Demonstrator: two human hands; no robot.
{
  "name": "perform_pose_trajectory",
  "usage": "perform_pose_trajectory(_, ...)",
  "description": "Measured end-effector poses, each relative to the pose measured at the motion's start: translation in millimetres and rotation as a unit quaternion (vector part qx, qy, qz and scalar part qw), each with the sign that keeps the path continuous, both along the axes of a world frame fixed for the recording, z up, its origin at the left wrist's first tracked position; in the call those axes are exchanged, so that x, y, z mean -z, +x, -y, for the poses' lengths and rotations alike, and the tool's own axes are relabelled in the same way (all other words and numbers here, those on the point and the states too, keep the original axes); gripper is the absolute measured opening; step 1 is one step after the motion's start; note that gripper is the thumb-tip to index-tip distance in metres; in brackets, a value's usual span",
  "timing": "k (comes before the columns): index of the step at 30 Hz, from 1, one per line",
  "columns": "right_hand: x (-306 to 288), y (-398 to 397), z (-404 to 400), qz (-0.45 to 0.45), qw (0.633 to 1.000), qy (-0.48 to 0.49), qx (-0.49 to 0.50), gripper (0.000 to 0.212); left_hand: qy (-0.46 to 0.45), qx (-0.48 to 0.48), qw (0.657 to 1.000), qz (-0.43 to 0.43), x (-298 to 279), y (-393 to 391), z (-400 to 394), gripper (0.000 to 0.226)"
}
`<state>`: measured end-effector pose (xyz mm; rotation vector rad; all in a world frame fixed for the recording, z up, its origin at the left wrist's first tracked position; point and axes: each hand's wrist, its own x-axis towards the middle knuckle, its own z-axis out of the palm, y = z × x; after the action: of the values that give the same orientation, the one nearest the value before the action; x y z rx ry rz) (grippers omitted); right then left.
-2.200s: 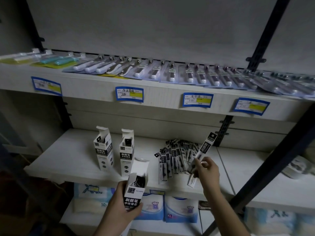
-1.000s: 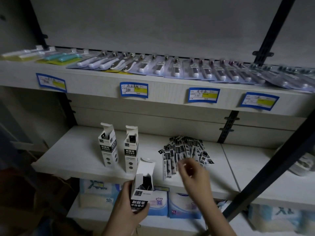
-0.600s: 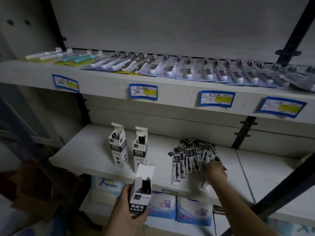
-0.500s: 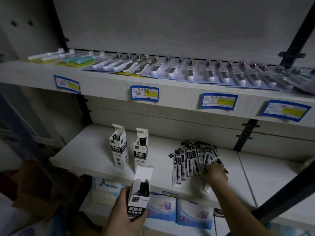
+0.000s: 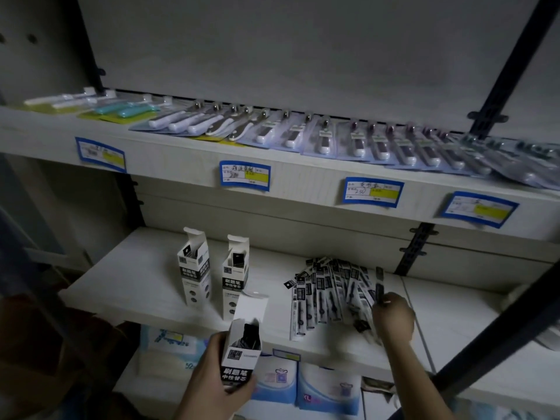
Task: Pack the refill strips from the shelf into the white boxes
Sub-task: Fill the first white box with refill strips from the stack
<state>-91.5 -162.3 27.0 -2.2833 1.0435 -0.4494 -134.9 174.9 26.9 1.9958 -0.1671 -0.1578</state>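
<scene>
now your left hand (image 5: 212,380) grips an open box (image 5: 242,344) in front of the shelf (image 5: 136,277) edge, flap up, dark strips showing inside. your right hand (image 5: 394,318) sits at the right end of the strips (image 5: 327,292), which are fanned on the shelf, and pinches one strip (image 5: 378,286) that stands up above the fingers. two more boxes (image 5: 195,268) stand open and upright left of the fan, apart from it. bare shelf lies left of those boxes and right of your right hand, up to the dark post (image 5: 497,322). the strips' near ends lie close to the front edge.
</scene>
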Motion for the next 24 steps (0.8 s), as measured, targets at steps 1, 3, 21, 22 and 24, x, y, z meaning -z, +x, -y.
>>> perform_pose_trajectory(1,-20.2,-9.1,-9.3,0.058,0.998,0.010,-0.023,0.010,0.001,-0.001,1.000,0.005,0.0,1.0,0.5,0.066)
perform_pose_trajectory(3,-64.5,-33.8,-36.7,0.155,0.981,0.080,-0.082,0.011,0.006,0.001,1.000,0.017,0.0,4.0,1.9,0.065)
perform_pose_trajectory(21,-121.0,-112.1,-174.1,0.273,0.919,0.097,-0.268,0.018,-0.029,0.062,0.997,0.045,-11.8,-8.5,6.3,0.065)
perform_pose_trajectory(22,-120.6,-111.9,-174.8,0.268,0.921,0.081,-0.270,0.019,-0.028,0.062,0.997,0.040,-10.9,-9.2,3.3,0.066)
perform_pose_trajectory(24,-122.2,-109.7,-177.8,0.209,0.927,0.023,-0.311,0.024,-0.028,0.064,0.997,0.033,-9.6,-10.5,0.2,0.067)
